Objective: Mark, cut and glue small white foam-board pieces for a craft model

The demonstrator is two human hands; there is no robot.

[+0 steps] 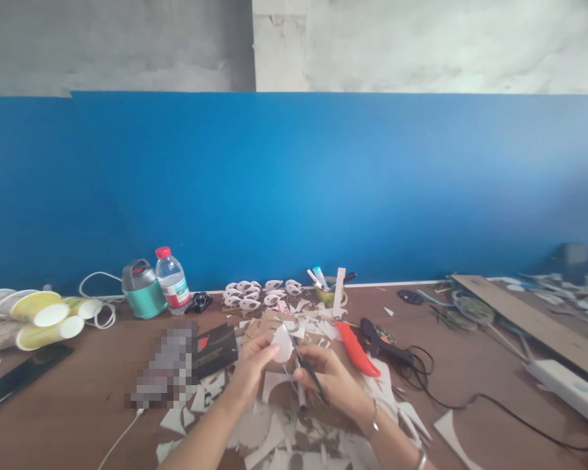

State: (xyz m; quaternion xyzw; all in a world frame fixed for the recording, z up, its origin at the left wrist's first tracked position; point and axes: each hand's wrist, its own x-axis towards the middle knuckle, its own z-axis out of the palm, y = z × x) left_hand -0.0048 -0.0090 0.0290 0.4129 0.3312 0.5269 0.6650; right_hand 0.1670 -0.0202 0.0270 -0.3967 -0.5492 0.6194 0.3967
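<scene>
Between the thumb and fingers of my left hand (255, 359) is a small rounded piece of white paper (282, 344), held upright above the scraps. My right hand (330, 378) grips a slim dark-handled cutting tool (313, 377). Its thin pointed blade lies along the paper's right edge; whether it is scissors or a knife I cannot tell. Below the hands, a pen-like stick (302, 397) lies among white paper scraps (269, 431). Behind them sit several white leaf-shaped cutouts (249, 304) with dark holes.
A red-handled tool (357, 349) and a black glue gun (387, 346) with its cord lie to the right, near a white power strip (568, 388). At left are a water bottle (172, 282), a teal container (145, 294), paper cups (42, 316) and a black card (216, 349).
</scene>
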